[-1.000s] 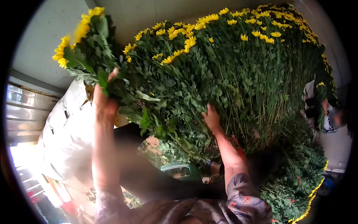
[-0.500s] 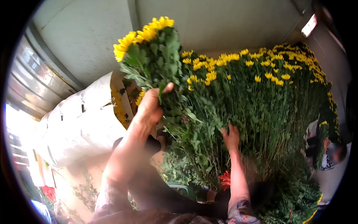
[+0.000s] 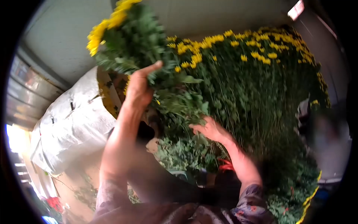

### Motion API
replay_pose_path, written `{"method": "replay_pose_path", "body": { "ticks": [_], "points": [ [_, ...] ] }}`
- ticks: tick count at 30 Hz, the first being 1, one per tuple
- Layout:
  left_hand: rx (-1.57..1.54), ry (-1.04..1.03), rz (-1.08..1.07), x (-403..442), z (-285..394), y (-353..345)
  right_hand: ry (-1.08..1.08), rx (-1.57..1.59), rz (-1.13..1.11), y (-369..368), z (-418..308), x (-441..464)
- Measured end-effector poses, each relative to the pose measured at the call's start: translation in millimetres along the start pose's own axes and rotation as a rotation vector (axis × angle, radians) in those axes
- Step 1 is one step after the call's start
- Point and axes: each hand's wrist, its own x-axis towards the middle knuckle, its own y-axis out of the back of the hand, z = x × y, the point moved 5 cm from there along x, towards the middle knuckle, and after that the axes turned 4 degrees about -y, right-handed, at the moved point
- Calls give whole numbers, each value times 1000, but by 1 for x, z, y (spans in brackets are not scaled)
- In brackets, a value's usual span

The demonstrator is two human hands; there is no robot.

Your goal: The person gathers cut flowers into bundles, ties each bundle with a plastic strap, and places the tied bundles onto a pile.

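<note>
My left hand [image 3: 140,87] is wrapped round a leafy bunch of yellow flowers [image 3: 138,41], the blooms up at the top left and the stems slanting down to the right. Lower down, my right hand [image 3: 210,130] touches the stems and leaves of this bunch, its thumb and fingers partly hidden by foliage, so its grip is unclear. Behind and to the right stands a large mass of yellow flowers [image 3: 253,82] on long green stems, blooms along the top.
A white wrapped bundle [image 3: 76,119] with yellow flowers at its open end lies at the left. Loose leaves [image 3: 182,151] and a red tie [image 3: 225,165] are near my legs. Another person [image 3: 326,130], blurred, is at the far right. More flowers lie at the lower right.
The bunch in my left hand has moved left and up and is now tilted. My right hand has left the standing stems and moved left to the bunch's lower part.
</note>
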Motion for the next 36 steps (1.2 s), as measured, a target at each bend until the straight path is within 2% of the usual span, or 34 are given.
{"method": "replay_pose_path", "body": {
  "ticks": [1,2,4,6,8,9,11,12,14,15,17,19,24,27,28,30,36],
  "points": [
    [-107,14,-116,19,-16,24,47,13,-23,-6,4,-5],
    [-140,66,-65,24,-28,40,-4,120,-86,-18,20,-8],
    [-112,2,75,18,-40,55,-79,329,-207,-45,56,-5],
    [-71,-29,125,12,-42,65,-113,438,-261,-60,88,10],
    [-113,-90,130,17,-38,74,-298,-136,556,-30,130,20],
    [-94,-89,133,22,-36,79,-302,-136,559,-41,147,19],
    [-60,-82,125,30,-35,74,-844,23,189,-86,196,-1],
    [-40,-98,142,30,-34,69,-850,28,190,-95,197,-6],
    [-24,-125,167,32,-29,67,-703,-59,144,-109,192,-1],
    [1,-96,139,33,-31,66,-575,32,254,-109,187,-2],
    [-37,14,61,26,-34,56,-564,65,300,-93,172,-14],
    [16,-14,73,23,-33,55,-525,21,401,-63,153,-11],
    [28,10,66,18,-39,47,-465,-43,242,-71,164,8],
    [107,-5,99,13,-40,37,-242,-180,500,-67,165,20],
    [112,1,106,14,-41,39,-246,-173,493,-65,164,21],
    [34,15,160,13,-41,44,-381,182,488,-56,165,22],
    [64,27,123,12,-39,45,-467,442,592,-26,152,10]
  ]
}}
